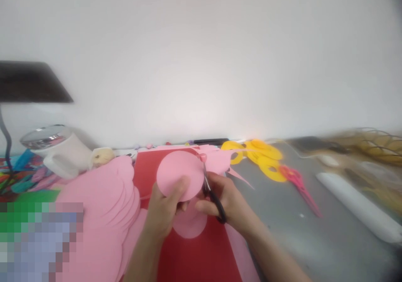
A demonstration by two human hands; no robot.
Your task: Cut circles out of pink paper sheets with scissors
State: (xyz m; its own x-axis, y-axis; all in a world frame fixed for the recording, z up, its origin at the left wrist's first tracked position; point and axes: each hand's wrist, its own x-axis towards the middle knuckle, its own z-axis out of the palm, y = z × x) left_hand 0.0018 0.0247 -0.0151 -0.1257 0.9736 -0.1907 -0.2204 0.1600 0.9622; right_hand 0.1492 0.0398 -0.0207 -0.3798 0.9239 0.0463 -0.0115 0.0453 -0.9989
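Note:
My left hand (169, 204) pinches a round pink paper piece (179, 173), thumb on top and fingers beneath. In my right hand (224, 198) are black-handled scissors (216, 204), their blades at the right edge of the pink circle. Below my hands, another rounded pink paper piece (190, 227) lies on a sheet of red paper (201, 257). Thin pink offcuts (240, 177) stick out to the right of the blades. The blade tips are blurred.
Left lies a big pile of pink scalloped cutouts (100, 198), with a white mug (67, 154) with a shiny lid behind it. To the right are yellow paper rings (266, 160), pink scissors (301, 187) and a white roll (358, 206). A white wall (201, 64) stands behind.

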